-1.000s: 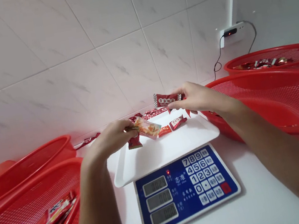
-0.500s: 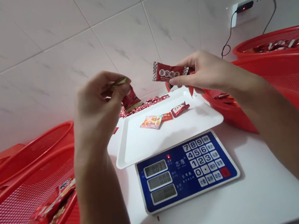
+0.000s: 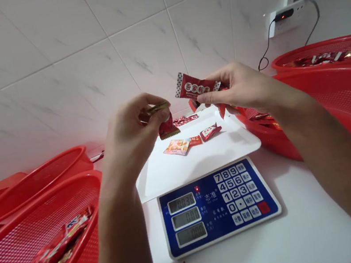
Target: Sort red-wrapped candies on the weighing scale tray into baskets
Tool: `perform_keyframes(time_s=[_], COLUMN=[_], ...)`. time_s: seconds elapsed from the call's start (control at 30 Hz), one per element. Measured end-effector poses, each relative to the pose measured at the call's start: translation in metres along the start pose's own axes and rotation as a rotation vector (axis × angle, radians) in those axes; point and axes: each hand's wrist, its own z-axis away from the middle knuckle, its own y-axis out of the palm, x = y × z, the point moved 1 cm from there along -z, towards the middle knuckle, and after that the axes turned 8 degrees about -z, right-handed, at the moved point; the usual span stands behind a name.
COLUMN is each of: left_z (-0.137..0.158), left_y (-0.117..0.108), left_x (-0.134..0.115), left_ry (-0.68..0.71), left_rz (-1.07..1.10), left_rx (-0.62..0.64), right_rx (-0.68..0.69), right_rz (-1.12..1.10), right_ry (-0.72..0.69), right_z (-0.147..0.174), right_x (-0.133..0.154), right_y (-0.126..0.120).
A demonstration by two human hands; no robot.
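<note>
My left hand (image 3: 142, 125) is closed around small wrapped candies, a red one (image 3: 168, 127) with gold edges hanging below the thumb. To its right, my right hand (image 3: 232, 88) pinches a dark red candy packet (image 3: 195, 87) with white lettering and dotted ends; more red wrappers show under its fingers. Both hands are above the white tray (image 3: 163, 178) of a digital scale (image 3: 219, 205). On that tray lie an orange and pink sachet (image 3: 177, 147), a small red packet (image 3: 195, 140) and a red and white wrapped candy (image 3: 211, 131).
Red mesh baskets stand on both sides, one at the left (image 3: 80, 188) and one at the right (image 3: 317, 94), with wrapped sweets inside. Several red packets (image 3: 187, 119) lie behind the tray. A plugged-in adapter (image 3: 284, 15) sits in the wall socket, its cable hanging down.
My left hand has moved right and slightly down, bringing its candies closer over the sachet. My right hand stays nearly in place with its packet. The view has shifted slightly.
</note>
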Motion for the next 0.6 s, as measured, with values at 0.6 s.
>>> perform_keyframes(time_s=[0.6], left_z=[-0.006], left_y=[0.01], left_x=[0.01], left_ry=[0.011], left_rz=[0.039], left_rx=[0.194], right_rx=[0.289], right_rz=[0.045], right_ry=[0.008], right_z=[0.0], right_x=[-0.008], right_y=[0.012])
